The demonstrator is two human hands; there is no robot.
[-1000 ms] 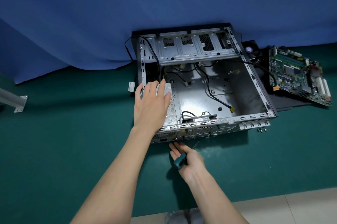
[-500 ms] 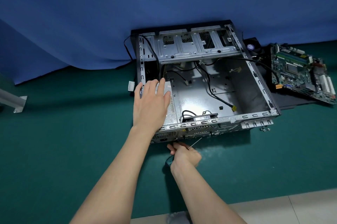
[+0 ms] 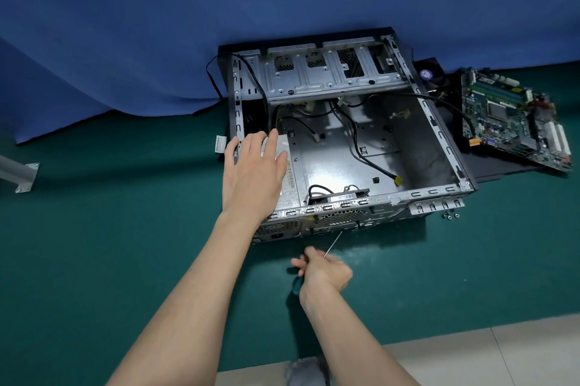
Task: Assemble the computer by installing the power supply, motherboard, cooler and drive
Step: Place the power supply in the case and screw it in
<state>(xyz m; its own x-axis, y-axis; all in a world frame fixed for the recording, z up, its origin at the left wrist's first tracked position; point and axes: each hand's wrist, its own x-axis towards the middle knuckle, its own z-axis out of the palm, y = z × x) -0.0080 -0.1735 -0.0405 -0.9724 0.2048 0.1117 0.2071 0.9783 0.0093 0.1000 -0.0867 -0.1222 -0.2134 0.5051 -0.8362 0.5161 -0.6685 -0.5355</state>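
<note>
The power supply (image 3: 290, 180) sits in the near-left corner of the open case (image 3: 447, 151), which lies toward the desk's (image 3: 125, 228) far edge against a blue drape (image 3: 219, 9). The left hand (image 3: 254, 175) rests flat on it, fingers straight and slightly spread. The right hand (image 3: 324, 272) has its fingers curled round a teal-handled screwdriver (image 3: 334, 243), its shaft angled at the case's rear panel. The motherboard (image 3: 508, 122) lies on a black panel (image 3: 496, 167) near the right edge. Loose screws (image 3: 450, 216) lie just beside the case.
</note>
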